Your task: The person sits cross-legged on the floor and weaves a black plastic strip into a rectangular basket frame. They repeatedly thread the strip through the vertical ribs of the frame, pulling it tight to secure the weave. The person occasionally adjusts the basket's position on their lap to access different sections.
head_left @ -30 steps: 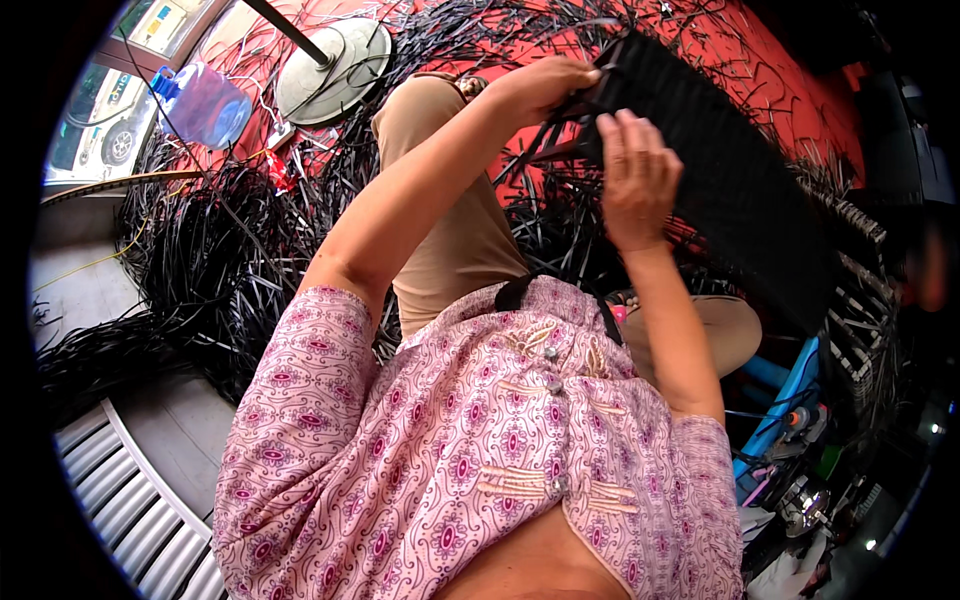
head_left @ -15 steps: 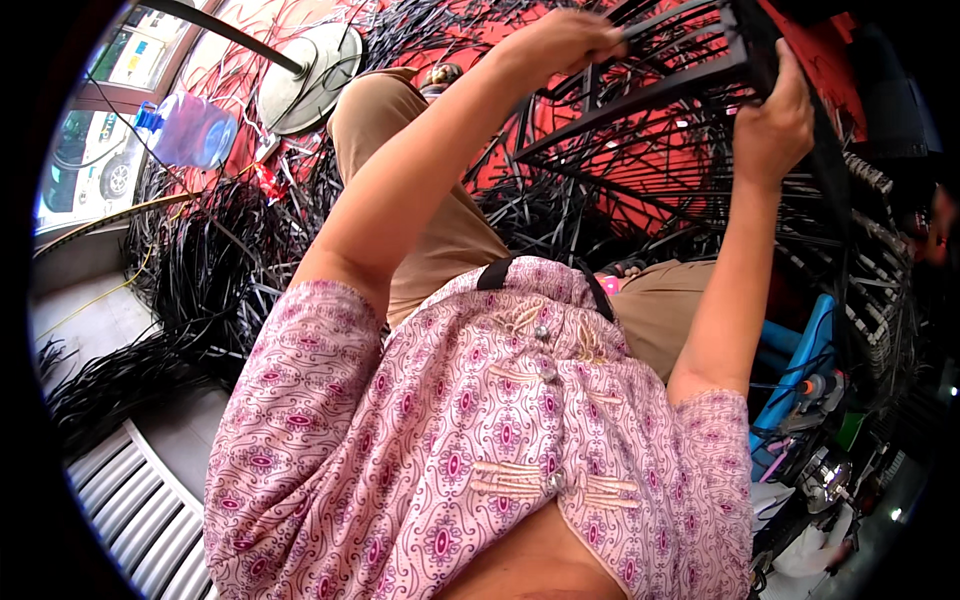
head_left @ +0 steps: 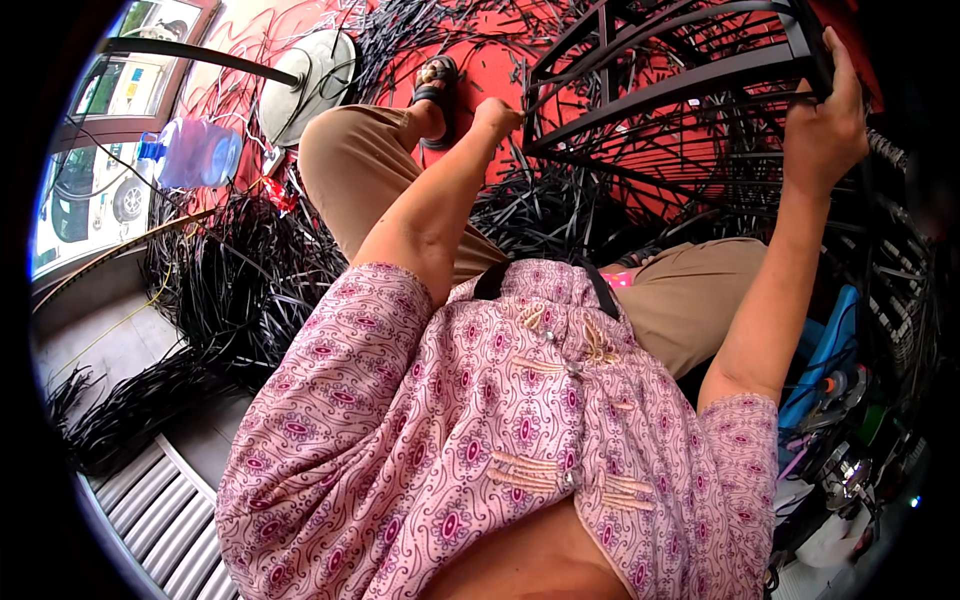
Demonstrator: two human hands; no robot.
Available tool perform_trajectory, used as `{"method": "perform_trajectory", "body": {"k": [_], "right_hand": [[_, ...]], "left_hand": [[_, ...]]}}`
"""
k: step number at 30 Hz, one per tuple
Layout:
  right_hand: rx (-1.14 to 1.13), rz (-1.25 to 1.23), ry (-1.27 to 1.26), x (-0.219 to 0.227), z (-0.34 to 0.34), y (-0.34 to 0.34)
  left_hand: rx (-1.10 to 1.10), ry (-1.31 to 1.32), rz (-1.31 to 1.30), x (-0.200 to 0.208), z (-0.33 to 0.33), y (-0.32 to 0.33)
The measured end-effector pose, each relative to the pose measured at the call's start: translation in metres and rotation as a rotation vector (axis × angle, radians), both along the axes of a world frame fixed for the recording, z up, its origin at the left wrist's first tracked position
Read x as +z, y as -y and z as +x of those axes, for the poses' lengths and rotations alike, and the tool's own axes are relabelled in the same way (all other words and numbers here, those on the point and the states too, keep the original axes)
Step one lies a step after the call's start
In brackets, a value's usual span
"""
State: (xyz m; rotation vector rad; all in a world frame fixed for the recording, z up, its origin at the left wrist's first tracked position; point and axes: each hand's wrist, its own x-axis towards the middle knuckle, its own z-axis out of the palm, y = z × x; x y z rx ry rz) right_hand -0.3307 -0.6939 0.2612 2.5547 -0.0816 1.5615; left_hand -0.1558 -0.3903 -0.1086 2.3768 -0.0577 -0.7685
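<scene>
A black slatted frame (head_left: 680, 92), like part of a chair or rack, is tilted over the red floor at the upper right. Its right edge is in the grip of my right hand (head_left: 828, 135), fingers wrapped round the dark bar. By the frame's left corner, my left hand (head_left: 492, 120) is closed, with its fingertips close to the corner post. What those fingers pinch, if anything, is too small to make out. Loose black plastic strips (head_left: 540, 215) lie in a tangle below the frame, in front of my lap.
A heap of black strips (head_left: 235, 270) spreads at the left, by a clear blue water jug (head_left: 200, 153). Behind it stands a round grey base with a pole (head_left: 310, 85). A blue plastic piece (head_left: 822, 350) and assorted tools are at the right. White slats (head_left: 165, 515) show lower left.
My left hand has moved from over the frame's slats toward me and left, to its left corner. The frame and my right hand sit a little farther right in view.
</scene>
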Motion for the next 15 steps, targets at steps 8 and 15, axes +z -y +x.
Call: {"method": "perform_trajectory", "body": {"k": [8, 15], "right_hand": [[0.079, 0.063, 0.033, 0.004, 0.002, -0.006], [0.015, 0.058, 0.030, -0.003, 0.027, -0.022]], "left_hand": [[-0.297, 0.351, 0.250, -0.050, -0.004, -0.011], [0.269, 0.593, -0.103, 0.070, 0.026, 0.008]]}}
